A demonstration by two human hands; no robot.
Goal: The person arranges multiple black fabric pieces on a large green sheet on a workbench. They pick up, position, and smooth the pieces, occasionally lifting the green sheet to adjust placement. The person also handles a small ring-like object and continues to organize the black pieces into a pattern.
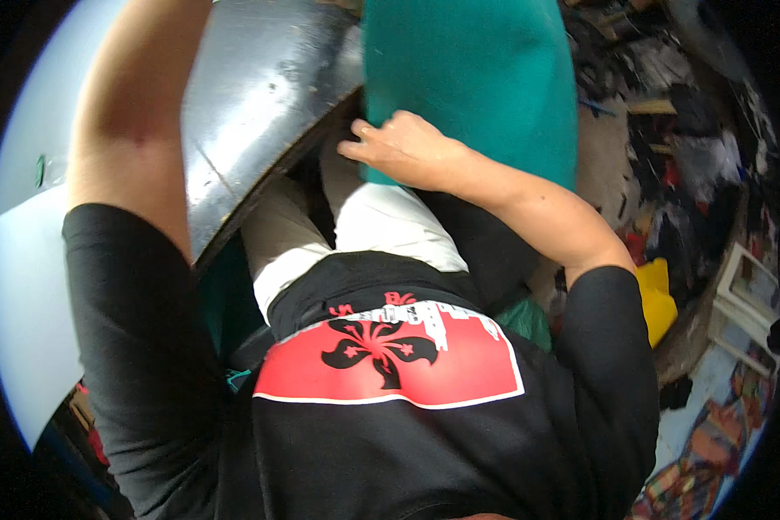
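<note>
One grip [405,149] atop green cushion [472,82]

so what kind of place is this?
Probably a cluttered workshop or storeroom: a dark worn worktop, a heap of scraps and oddments on the floor, stacked frames. The right hand rests on green fabric.

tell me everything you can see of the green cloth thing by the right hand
The green cloth bundle is a plain teal-green fabric mass, smooth and matte, with no print showing. It runs upward out of the picture's top edge. The right hand rests on its lower left edge, fingers curled against the fabric. A dark curved panel sits beside it.
</note>
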